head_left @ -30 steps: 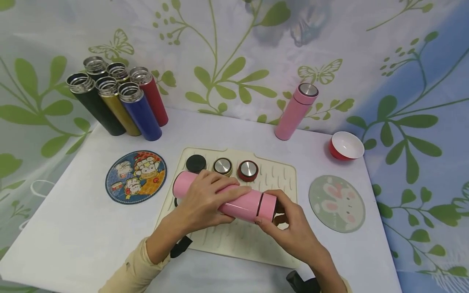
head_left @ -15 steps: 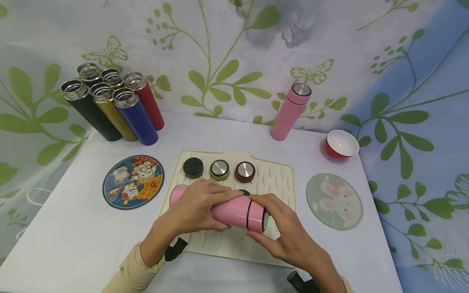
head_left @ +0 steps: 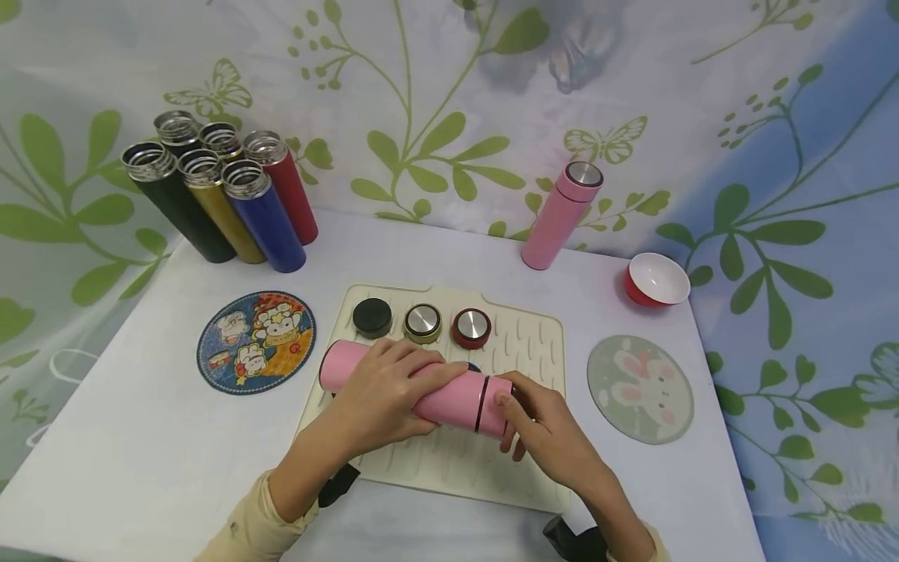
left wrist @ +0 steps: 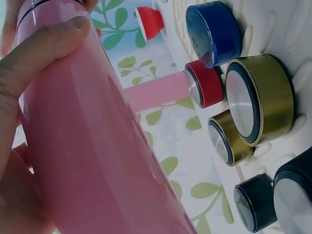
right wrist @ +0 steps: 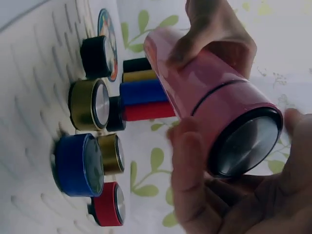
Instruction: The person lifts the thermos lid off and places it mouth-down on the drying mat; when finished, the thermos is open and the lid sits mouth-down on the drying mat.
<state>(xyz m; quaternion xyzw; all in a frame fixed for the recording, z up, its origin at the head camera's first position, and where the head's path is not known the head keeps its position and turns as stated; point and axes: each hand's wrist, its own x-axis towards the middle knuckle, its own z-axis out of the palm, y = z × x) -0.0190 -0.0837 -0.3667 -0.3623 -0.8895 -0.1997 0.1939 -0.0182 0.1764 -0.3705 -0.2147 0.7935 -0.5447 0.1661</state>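
A pink thermos (head_left: 449,400) lies nearly level in the air above a cream ridged mat (head_left: 520,476). My left hand (head_left: 389,390) grips its body, thumb and fingers wrapped round it. At the lid end, my right hand (head_left: 555,433) holds the pink lid (right wrist: 229,119), its thumb on top in the head view. That lid sits on the thermos, its steel disc facing outward. Loose lids stand on the mat: black (head_left: 372,318), gold (head_left: 423,322) and red (head_left: 472,328). A blue lid (left wrist: 222,34) and another gold lid (left wrist: 268,100) are mostly hidden behind the thermos in the head view.
Several lidless thermoses (head_left: 267,215) stand back left. A second pink thermos (head_left: 558,222), lidded, stands at the back. A red bowl (head_left: 656,279) is at the right. Round cartoon (head_left: 256,343) and rabbit (head_left: 641,390) mats flank the ridged mat.
My right hand has shifted its hold on the lid, with the thumb moving from the lower side to the top. The left hand still grips the body, and the thermos has moved slightly left overall.
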